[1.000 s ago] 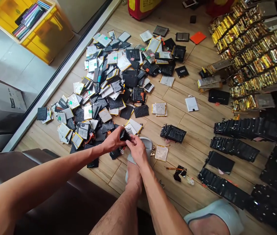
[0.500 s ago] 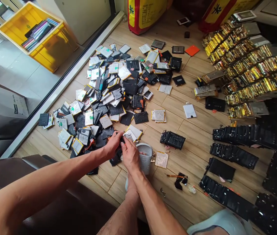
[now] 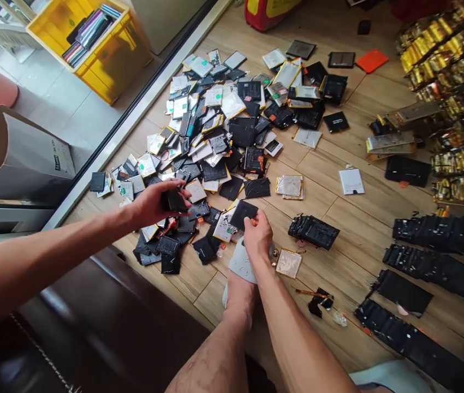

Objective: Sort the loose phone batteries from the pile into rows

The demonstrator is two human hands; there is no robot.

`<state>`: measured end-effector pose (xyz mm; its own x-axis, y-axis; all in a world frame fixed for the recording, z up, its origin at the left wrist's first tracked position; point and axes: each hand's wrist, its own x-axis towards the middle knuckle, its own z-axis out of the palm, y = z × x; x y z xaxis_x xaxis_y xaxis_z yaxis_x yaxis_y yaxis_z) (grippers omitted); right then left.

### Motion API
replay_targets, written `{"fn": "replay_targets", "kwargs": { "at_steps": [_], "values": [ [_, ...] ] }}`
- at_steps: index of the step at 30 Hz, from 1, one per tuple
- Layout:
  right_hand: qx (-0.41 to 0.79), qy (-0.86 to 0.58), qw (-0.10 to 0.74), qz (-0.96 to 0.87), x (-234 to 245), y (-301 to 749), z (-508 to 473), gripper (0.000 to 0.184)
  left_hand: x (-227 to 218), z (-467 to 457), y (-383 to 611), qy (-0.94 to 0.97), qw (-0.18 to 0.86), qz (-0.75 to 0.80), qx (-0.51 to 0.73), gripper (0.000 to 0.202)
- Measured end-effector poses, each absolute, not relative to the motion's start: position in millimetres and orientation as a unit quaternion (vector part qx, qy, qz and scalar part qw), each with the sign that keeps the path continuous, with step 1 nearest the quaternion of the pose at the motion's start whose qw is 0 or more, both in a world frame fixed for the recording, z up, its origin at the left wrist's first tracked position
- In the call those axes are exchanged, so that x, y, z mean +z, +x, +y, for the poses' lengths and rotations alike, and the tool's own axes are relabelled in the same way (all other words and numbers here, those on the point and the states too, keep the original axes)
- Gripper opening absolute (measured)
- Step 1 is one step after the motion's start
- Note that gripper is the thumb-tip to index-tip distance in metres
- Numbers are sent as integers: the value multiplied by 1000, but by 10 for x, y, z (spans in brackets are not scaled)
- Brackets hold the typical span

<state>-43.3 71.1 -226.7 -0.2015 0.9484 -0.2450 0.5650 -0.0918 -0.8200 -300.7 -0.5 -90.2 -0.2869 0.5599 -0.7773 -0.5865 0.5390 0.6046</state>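
My left hand (image 3: 150,206) is over the near left part of the pile, its fingers curled round a dark phone battery (image 3: 174,202). Between the thumb and fingers of my right hand (image 3: 259,236) is a flat black phone battery (image 3: 243,214), held by its edge above my grey slipper (image 3: 242,261). Just beyond that battery lies a white one with yellow edges (image 3: 224,228). The heap of loose phone batteries (image 3: 215,143), black and silver-white, spreads over the wooden floor in front of both hands.
Rows of black batteries (image 3: 436,267) and stacked gold-edged ones (image 3: 457,98) line the right side. A short black stack (image 3: 314,232) stands nearer. At upper left, a yellow crate (image 3: 111,68) holds thin items beyond the door track. A dark leather seat (image 3: 134,322) is at lower left.
My hands were together above the slipper and have come apart: the left moved left over the pile, the right moved right with a black phone battery. The view has shifted too.
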Motion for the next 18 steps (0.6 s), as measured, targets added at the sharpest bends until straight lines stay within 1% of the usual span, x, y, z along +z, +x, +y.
{"fn": "replay_targets", "kwargs": {
  "at_steps": [2,3,5,7,11,13,14,16,18],
  "values": [
    [397,-582,245,-666,-2199,-512,722,52,-788,-162,-3244,-10,564,686,460,55],
    [393,-566,256,-677,-2154,-583,738,54,-765,-256,-3309,-7,555,707,438,60],
    [406,-517,268,-704,-2070,-782,829,52,-782,-436,-3344,-15,554,734,393,68],
    [399,-471,267,-740,-2011,-1036,1023,51,-840,-556,-3300,-48,571,732,370,69],
    [327,-403,248,-818,-1972,-1583,1610,63,-936,-545,-3226,-62,616,694,367,67],
    [299,-391,219,-843,-1976,-1808,1864,67,-978,-485,-3250,-38,624,673,396,59],
    [286,-389,199,-853,-1981,-1897,1958,67,-1004,-463,-3272,-24,630,655,416,53],
    [255,-385,157,-873,-1994,-2013,2082,60,-1061,-442,-3318,1,653,606,454,42],
    [221,-374,128,-892,-2010,-2045,2149,50,-1110,-443,-3350,13,671,568,475,39]
  ]
}}
